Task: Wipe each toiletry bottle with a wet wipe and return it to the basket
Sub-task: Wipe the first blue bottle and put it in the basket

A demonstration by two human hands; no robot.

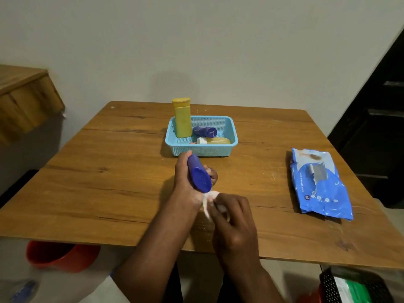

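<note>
My left hand [185, 182] grips a blue bottle [199, 173] above the middle of the wooden table [109, 171], its flat end tilted toward me. Just below that end, my right hand [231, 213] pinches a crumpled white wet wipe [209, 199] against the bottle. Behind them stands a light blue basket [232, 136]. Inside it a yellow bottle [182, 118] stands upright at the left, a small dark blue bottle [204, 131] lies on its side, and a yellow bottle with a white cap [215, 141] lies along the front.
A blue pack of wet wipes [320, 182] lies on the table's right side. A red bucket [61, 254] sits on the floor under the near left edge. A black mesh bin [354, 285] stands at the lower right. A wooden shelf [24, 99] juts from the left wall.
</note>
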